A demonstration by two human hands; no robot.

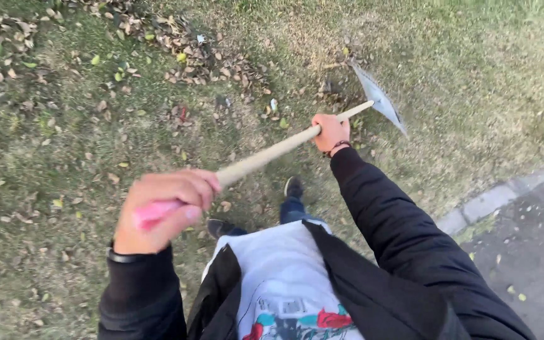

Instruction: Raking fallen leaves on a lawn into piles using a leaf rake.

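I hold a long wooden-handled rake (266,155) across my body, over dry grass. My left hand (162,208) is closed around the pink grip at the near end of the handle. Farther along, close to the head, my right hand (331,132) grips the shaft. The grey metal rake head (379,97) is tilted on the grass just beyond the right hand. Both arms wear black sleeves. My shoes (293,187) stand on the grass below the handle.
Fallen brown and yellow leaves (177,47) lie scattered over the grass, thickest at the upper left and top centre. A stone kerb (492,200) runs along the right, with dark pavement (530,252) beyond it.
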